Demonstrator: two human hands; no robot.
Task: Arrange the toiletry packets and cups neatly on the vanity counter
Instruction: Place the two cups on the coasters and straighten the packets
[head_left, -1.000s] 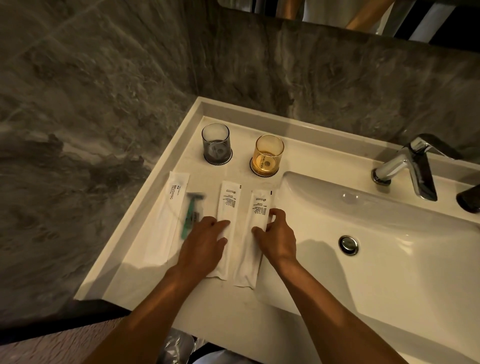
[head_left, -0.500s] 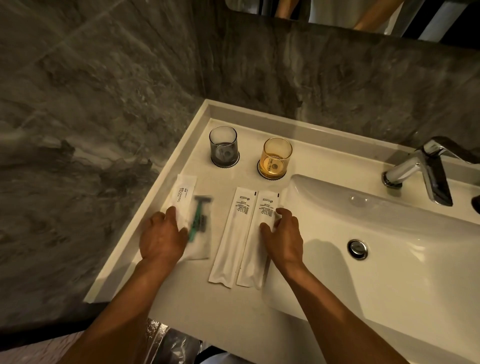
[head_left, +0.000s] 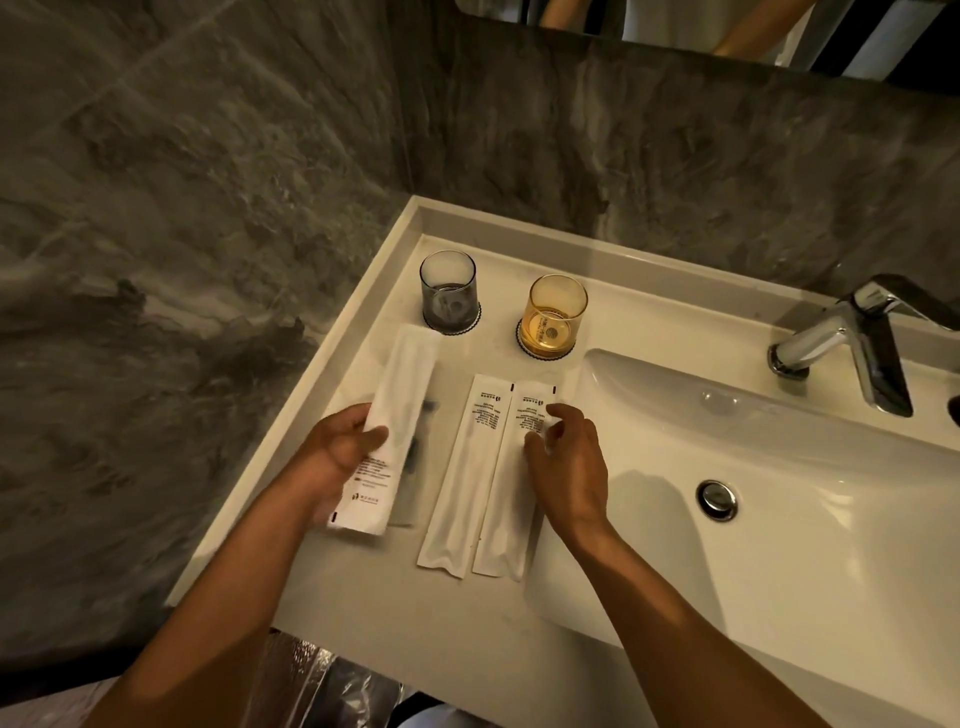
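Observation:
My left hand grips a long white packet, lifted and blurred, over a razor packet mostly hidden beneath it. Two white packets lie side by side on the white counter: the middle packet and the right packet. My right hand rests its fingertips on the right packet's upper half. A grey cup and an amber cup stand upright on round coasters at the back of the counter.
The sink basin with its drain lies right of the packets, and a chrome faucet stands behind it. Dark marble walls close in the left and back. Crinkled plastic shows below the counter's front edge.
My left hand moved from the middle packet to the left one and has lifted a white packet off the counter. My right hand stayed on the right packet.

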